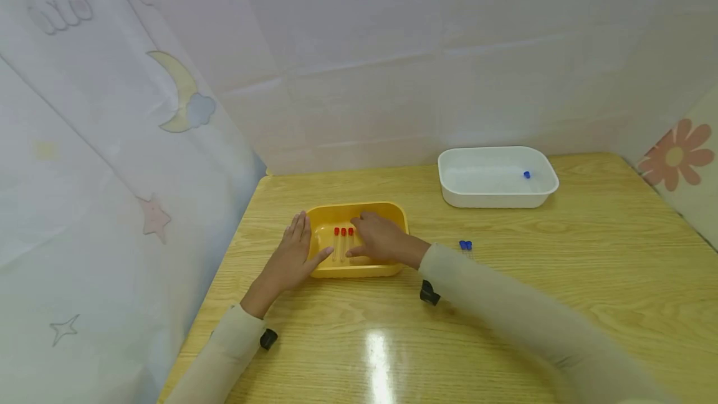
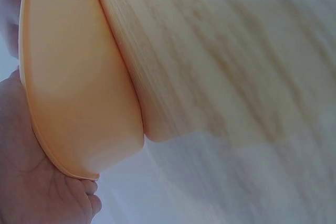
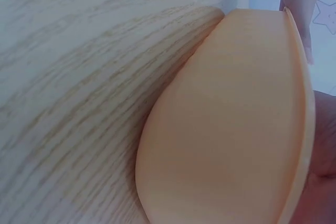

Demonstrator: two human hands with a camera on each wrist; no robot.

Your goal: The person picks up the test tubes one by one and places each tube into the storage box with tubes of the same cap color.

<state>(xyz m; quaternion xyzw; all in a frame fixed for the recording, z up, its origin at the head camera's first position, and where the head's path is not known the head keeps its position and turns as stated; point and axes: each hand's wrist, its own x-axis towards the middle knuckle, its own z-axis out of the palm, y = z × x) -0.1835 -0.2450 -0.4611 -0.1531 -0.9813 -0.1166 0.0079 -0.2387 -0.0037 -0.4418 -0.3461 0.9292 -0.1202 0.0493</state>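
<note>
Head view: three red-capped tubes (image 1: 343, 245) are seen side by side, just below the middle of the frame, laid inside a yellow tray (image 1: 320, 237), caps pointed toward the top. The tray's left end is covered by the left hand (image 1: 288, 264), fingers held straight and together along the rim, thumb stretched over the near edge. From the right, the tray is entered by the right hand (image 1: 382, 239); its thumb is spread from its fingers, right beside the rightmost tube, and whether that tube is gripped cannot be told. In the left wrist view, the tray's outer wall is shown at left, with the palm set against the rim at lower left. In the right wrist view, the tray wall is shown at right, the hand only glimpsed at the edge.

Farther out, right of the tray, two blue-capped tubes (image 1: 462, 245) are partly hidden by the right sleeve (image 1: 505, 298). At upper right, a small blue cap (image 1: 526, 174) is seen in a white tray (image 1: 482, 181). Everything is set on a wood-grained table (image 1: 325, 341).
</note>
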